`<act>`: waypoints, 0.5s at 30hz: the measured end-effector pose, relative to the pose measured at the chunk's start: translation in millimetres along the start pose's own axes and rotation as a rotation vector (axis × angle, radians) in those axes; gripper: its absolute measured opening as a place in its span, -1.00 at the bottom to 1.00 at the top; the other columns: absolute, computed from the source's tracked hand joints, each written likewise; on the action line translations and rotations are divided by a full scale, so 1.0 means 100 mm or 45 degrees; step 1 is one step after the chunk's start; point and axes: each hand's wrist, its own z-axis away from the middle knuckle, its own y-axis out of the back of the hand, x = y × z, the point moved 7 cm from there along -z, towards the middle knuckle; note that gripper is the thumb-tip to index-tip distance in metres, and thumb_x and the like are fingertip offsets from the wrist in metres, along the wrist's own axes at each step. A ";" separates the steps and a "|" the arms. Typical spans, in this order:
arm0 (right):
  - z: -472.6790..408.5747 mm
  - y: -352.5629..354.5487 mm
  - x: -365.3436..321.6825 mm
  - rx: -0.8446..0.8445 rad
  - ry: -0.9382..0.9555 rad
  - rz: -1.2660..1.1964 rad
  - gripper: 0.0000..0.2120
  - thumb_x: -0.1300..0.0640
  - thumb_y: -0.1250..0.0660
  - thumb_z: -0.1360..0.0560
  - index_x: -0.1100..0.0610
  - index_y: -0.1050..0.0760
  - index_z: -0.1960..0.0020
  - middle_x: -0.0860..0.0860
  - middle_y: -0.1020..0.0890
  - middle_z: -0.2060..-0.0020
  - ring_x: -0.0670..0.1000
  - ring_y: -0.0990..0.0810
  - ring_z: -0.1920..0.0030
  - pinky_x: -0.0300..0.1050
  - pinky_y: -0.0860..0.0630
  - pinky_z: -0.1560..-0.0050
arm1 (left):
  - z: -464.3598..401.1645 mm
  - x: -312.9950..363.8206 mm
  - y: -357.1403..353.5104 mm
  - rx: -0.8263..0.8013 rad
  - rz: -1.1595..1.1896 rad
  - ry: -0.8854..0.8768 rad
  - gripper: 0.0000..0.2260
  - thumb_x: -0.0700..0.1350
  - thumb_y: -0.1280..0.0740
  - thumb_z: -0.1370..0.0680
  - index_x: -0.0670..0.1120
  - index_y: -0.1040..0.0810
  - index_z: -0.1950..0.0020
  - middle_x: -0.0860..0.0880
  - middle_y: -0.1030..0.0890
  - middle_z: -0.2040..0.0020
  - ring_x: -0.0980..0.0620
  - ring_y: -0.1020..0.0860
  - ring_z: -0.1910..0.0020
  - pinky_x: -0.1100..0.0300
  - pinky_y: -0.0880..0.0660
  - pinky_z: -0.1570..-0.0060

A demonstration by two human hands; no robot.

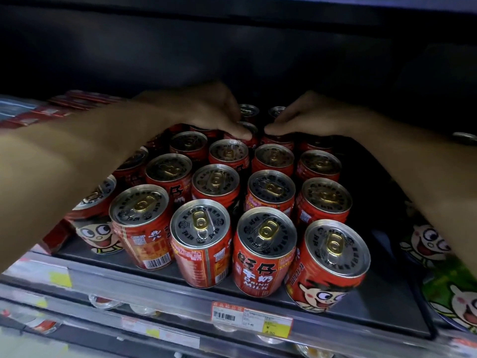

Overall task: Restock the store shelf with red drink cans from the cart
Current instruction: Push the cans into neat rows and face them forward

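Observation:
Several red drink cans (265,251) with silver lids and gold pull tabs stand in rows on a dark shelf tray (374,313). Both my arms reach over them to the back rows. My left hand (206,112) is cupped down over a back-row can (245,139), thumb lying along its rim. My right hand (309,120) curls the same way over the neighbouring can (277,142). Two more can tops (249,109) show behind my fingers. The cart is out of view.
Green cartoon-face packs (451,288) stand at the right of the tray, and red cartons (77,102) lie at the far left. A rail with a price tag (251,317) runs along the shelf front. Can tops (103,302) show on the shelf below. The shelf above hangs low and dark.

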 end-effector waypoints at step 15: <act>-0.38 0.09 0.27 0.380 -0.013 -0.099 -0.40 0.03 -0.53 -0.44 0.31 -0.47 -0.35 0.20 -0.57 -0.27 0.16 -0.54 -0.25 0.00 -0.48 -0.26 | -0.55 -0.24 -0.08 -0.007 -0.242 0.032 -0.56 0.21 -0.40 -0.47 -0.06 -0.59 -0.21 -0.03 -0.61 -0.13 -0.03 -0.55 -0.07 0.09 -0.48 -0.04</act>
